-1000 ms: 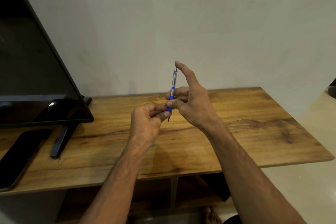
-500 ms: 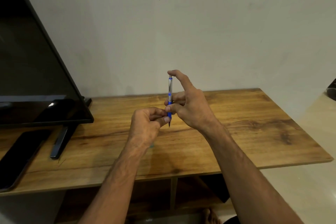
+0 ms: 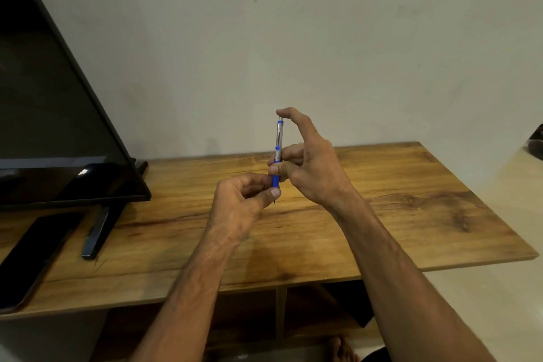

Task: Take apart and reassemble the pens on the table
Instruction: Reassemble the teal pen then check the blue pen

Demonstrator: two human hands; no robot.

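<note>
Pen (image 3: 277, 150): slim, upright above the table, clear upper barrel, blue lower grip.
Right hand (image 3: 311, 167): thumb and fingers pinch its middle, forefinger on top.
Left hand (image 3: 244, 200): fingertips pinch the tip end.
Table (image 3: 382, 214): smooth grained wood.

The blue and silver pen (image 3: 277, 153) stands almost upright above the wooden table, tip toward 6 o'clock, silver half toward 12 o'clock.

Soft dim indoor light, glare spot on the dark screen (image 3: 83, 172), wide-angle edge bending.
</note>
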